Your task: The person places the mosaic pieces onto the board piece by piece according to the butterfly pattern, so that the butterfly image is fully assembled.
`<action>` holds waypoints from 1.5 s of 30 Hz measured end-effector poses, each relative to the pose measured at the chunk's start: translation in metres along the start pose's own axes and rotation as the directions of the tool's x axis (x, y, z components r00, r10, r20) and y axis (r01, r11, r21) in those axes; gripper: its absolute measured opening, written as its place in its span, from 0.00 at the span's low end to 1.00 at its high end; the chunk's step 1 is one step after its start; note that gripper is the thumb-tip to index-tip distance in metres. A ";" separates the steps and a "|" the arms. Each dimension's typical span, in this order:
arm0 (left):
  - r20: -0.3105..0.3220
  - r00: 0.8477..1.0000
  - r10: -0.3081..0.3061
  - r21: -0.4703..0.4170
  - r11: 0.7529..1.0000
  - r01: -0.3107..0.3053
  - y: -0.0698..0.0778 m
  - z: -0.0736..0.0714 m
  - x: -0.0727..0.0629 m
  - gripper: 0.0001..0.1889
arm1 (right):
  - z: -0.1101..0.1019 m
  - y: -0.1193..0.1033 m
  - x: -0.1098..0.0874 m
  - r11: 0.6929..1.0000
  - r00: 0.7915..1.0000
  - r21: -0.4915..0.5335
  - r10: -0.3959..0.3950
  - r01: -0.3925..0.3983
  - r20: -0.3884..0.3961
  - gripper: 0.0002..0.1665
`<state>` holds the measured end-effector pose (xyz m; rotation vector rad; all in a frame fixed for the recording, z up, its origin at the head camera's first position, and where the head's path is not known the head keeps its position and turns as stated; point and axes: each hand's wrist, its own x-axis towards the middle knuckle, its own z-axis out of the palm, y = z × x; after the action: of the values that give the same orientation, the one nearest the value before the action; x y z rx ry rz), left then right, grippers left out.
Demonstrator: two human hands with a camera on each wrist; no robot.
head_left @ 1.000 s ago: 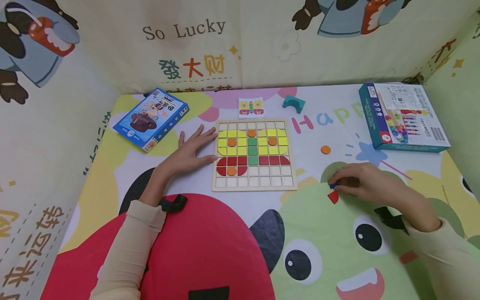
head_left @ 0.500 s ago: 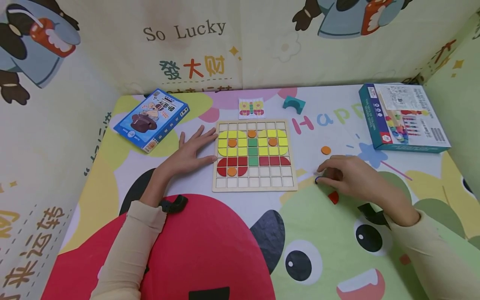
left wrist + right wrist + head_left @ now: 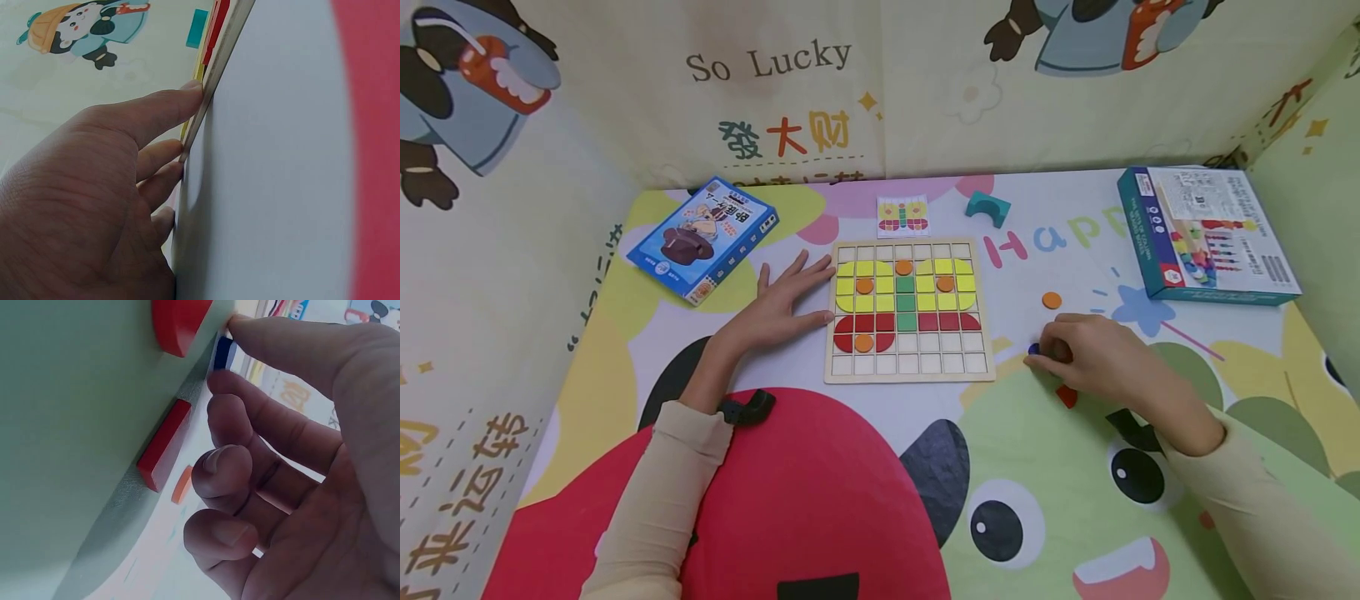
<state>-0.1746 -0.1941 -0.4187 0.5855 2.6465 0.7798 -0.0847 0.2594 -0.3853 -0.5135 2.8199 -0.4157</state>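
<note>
My right hand point(image 3: 1093, 358) is low over the table, thumb and index fingertip pinching a small dark blue game piece point(image 3: 224, 354). Its other fingers curl loosely inward. Just below it lies a red quarter-round piece point(image 3: 1067, 396); in the right wrist view a second red piece point(image 3: 165, 444) lies under the hand. My left hand point(image 3: 778, 304) rests at the left edge of a wooden grid board point(image 3: 910, 378), fingers spread and thumb touching its side. Yellow, green, red and orange pieces fill the board's upper rows; white squares show at its lower right and along the bottom.
An orange disc point(image 3: 1052, 300) lies right of the board. Beyond the board are a butterfly pattern card point(image 3: 902, 217) and a teal arch block point(image 3: 988, 208). A blue box point(image 3: 703, 239) stands at the back left, and a larger box point(image 3: 1213, 233) at the back right.
My right hand has moved left from beside the red piece, carrying the blue piece toward the board, then slightly away from me. The left hand has stayed at the board's edge.
</note>
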 end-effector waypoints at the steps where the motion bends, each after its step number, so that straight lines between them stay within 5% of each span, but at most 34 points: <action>1: 0.000 1.000 0.000 0.000 1.000 0.000 0.000 0.000 0.000 0.44 | 0.000 -0.001 0.000 1.000 1.000 0.004 0.001 -0.001 0.000 0.14; 17: -0.001 1.000 0.004 0.001 1.000 -0.004 0.000 0.000 0.001 0.44 | -0.003 -0.009 0.011 0.999 0.999 0.018 -0.039 0.039 -0.014 0.13; 28: -0.006 1.000 -0.002 -0.001 1.000 0.002 -0.004 0.000 0.000 0.44 | 0.010 -0.069 0.053 0.971 0.967 -0.015 -0.240 0.240 -0.085 0.10; 36: -0.001 1.000 -0.006 0.007 1.000 0.006 -0.002 0.002 0.000 0.44 | 0.024 -0.111 0.076 0.957 0.956 -0.022 -0.290 0.289 -0.052 0.13; 45: -0.001 1.000 0.001 -0.002 1.000 -0.001 0.000 -0.001 0.000 0.44 | 0.028 -0.118 0.084 0.964 0.962 -0.006 -0.267 0.267 -0.055 0.15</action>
<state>-0.1749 -0.1945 -0.4184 0.5853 2.6464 0.7832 -0.1171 0.1152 -0.3889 -0.9007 2.8098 -0.4887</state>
